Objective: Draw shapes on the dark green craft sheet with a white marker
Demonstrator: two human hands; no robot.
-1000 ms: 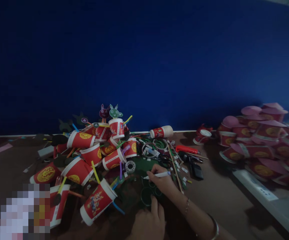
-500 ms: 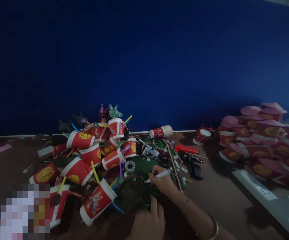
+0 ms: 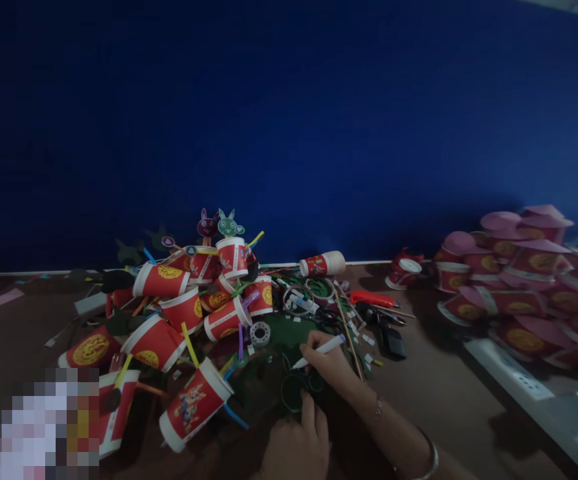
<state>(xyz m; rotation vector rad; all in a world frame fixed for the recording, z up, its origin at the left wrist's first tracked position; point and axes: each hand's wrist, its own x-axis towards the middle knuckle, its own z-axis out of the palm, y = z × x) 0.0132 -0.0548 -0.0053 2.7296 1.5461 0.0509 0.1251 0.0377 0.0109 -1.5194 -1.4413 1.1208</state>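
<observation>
White marker [image 3: 319, 351] is pinched in right hand [image 3: 329, 365], tip on dark green sheet [image 3: 273, 380] on counter [image 3: 433, 393]. Left hand [image 3: 296, 448] is pressed flat on sheet, beside red cups [image 3: 196, 402].

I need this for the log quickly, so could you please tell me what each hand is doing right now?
Left hand: pressed flat on the dark green sheet, holding nothing.
Right hand: closed around a white pen, tip down on the sheet.
</observation>
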